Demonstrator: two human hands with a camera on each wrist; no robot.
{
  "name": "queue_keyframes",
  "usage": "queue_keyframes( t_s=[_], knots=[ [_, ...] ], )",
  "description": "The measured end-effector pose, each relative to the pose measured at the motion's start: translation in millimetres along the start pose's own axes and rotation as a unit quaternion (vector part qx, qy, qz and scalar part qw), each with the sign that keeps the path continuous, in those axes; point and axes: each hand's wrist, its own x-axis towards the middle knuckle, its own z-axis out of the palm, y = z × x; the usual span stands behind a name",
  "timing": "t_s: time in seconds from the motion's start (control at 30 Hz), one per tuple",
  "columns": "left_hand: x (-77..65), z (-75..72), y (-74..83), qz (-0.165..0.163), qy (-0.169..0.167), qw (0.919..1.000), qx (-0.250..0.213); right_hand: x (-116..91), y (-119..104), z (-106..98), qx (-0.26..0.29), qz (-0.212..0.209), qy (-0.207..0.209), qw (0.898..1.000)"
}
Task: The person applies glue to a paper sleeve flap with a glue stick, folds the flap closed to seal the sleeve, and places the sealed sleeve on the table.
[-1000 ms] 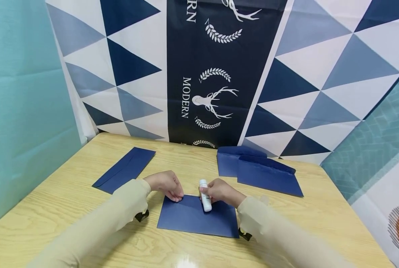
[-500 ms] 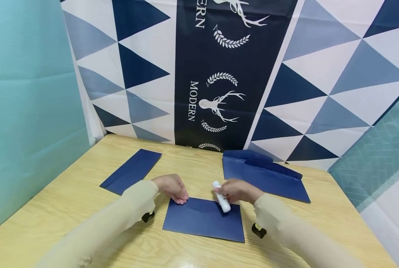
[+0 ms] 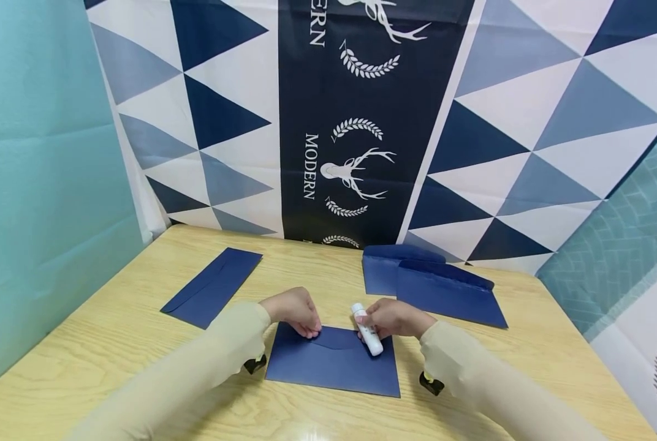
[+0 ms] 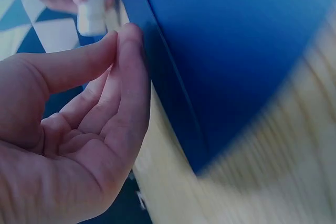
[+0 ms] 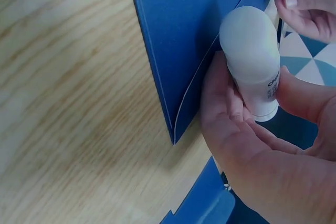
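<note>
Blue, the nearest envelope is lying on the table. Over it, the right hand is curling round a tilted white bottle. The left hand is touching the envelope's top edge, thumb and forefinger nearly meeting; whether they're pinching it, I cannot tell.

The word MODERN runs sideways in white capitals along the black band of the patterned cloth; higher up, a cut-off print shows only ERN. The dark lettering on the white bottle cannot be read for certain.
</note>
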Motion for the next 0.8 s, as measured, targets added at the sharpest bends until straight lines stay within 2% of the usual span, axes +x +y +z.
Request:
queue_keyframes(
  t_s=[0.07,0.17,0.27,0.43,0.7,0.8],
  knots=[
    [2.9,5.5,6.8,0.001,-0.002,1.0000,-0.006,-1,0,0,0.001,0.000,0.004,1.000],
    [6.8,14.2,10.0,-0.002,0.013,0.9999,-0.004,-2,0,1,0.007,0.001,0.012,1.000],
    [8.3,23.8,6.9,-0.003,0.040,0.9992,0.002,-5,2,3,0.010,0.004,0.023,1.000],
    [7.5,34.0,-1.7,0.019,0.069,0.9974,-0.004,-10,5,3,0.005,0.006,0.030,1.000],
    [5.9,29.7,-1.6,0.024,0.070,0.9973,0.001,-18,5,-8,-0.035,0.010,0.030,0.999],
    [5.9,26.7,-2.3,0.018,0.064,0.9978,-0.006,-18,8,-8,-0.029,0.006,0.020,0.999]
  ],
)
